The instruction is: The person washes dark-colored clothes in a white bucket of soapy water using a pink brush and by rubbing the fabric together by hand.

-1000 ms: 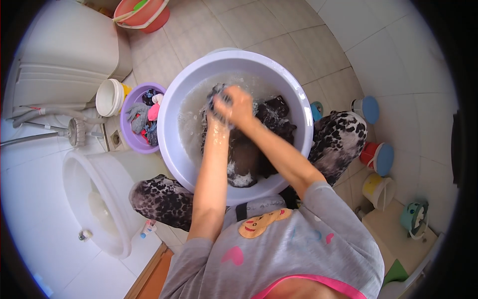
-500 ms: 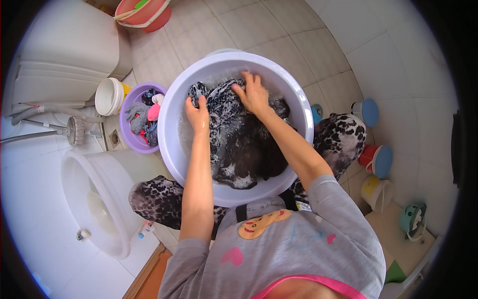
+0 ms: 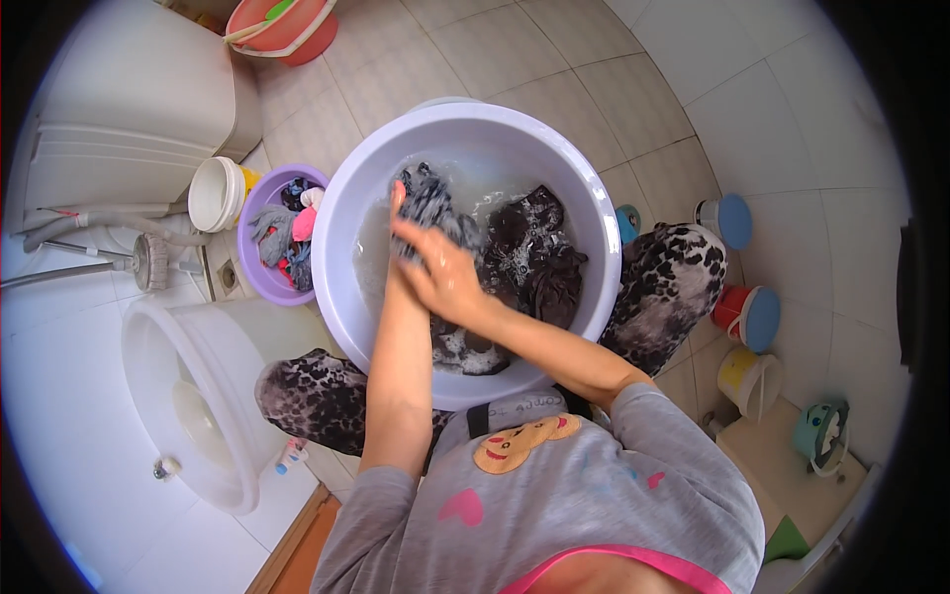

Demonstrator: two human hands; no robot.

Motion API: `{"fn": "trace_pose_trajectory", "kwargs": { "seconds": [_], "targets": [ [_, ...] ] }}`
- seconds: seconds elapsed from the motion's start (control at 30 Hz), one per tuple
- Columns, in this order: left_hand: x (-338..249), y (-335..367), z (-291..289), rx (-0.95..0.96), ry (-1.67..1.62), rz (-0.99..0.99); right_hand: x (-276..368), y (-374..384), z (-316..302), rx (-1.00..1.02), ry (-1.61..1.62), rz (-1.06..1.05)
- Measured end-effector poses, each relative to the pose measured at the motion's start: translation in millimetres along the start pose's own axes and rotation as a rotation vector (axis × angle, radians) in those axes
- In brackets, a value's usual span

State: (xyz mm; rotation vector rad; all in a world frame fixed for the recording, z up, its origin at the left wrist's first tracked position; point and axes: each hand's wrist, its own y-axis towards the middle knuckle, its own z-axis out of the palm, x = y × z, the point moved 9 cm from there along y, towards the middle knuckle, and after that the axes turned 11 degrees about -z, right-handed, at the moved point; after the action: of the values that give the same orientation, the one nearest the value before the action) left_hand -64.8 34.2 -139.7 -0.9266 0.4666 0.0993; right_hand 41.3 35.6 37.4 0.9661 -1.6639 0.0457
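A wide pale lavender basin with soapy water stands between my knees. My left hand is at the basin's left side, closed on a bunched black-and-white patterned cloth, its fingers mostly hidden. Crossing over the left wrist, my right hand is wet and pressed against the same cloth, its fingers pointing left and partly blurred. Dark brown cloth lies soaked in the basin to the right of my hands, with suds on it.
Left of the basin, a purple tub holds mixed clothes, beside a white bucket. A red bucket stands far left. Several small buckets, including a red one with a blue lid, line the right wall.
My right hand has swung left and nearer, across my left wrist. The patterned cloth has bunched up leftward, showing more dark cloth and water on the right.
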Motion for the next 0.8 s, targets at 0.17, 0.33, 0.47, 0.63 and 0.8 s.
{"fn": "trace_pose_trajectory", "kwargs": {
  "seconds": [0.17,0.33,0.47,0.63,0.8],
  "targets": [
    [8.3,-30.7,49.8,0.318,-0.137,0.102,-30.1,26.8,-15.0,-0.010,-0.311,-0.167],
    [24.3,-10.2,33.1,0.027,0.002,-0.026,-36.0,18.0,-25.0,-0.181,-0.159,-0.057],
    [27.9,-10.7,27.8,-0.011,-0.026,-0.029,-86.8,26.5,-27.9,-0.102,-0.241,-0.008],
    [-38.1,-47.5,13.3,-0.255,0.553,0.474,-134.2,39.3,-48.7,0.145,-0.487,0.109],
    [-48.1,-57.8,8.5,-0.679,1.598,0.680,-145.0,15.9,-25.5,0.495,-0.419,-0.109]
  ]
}}
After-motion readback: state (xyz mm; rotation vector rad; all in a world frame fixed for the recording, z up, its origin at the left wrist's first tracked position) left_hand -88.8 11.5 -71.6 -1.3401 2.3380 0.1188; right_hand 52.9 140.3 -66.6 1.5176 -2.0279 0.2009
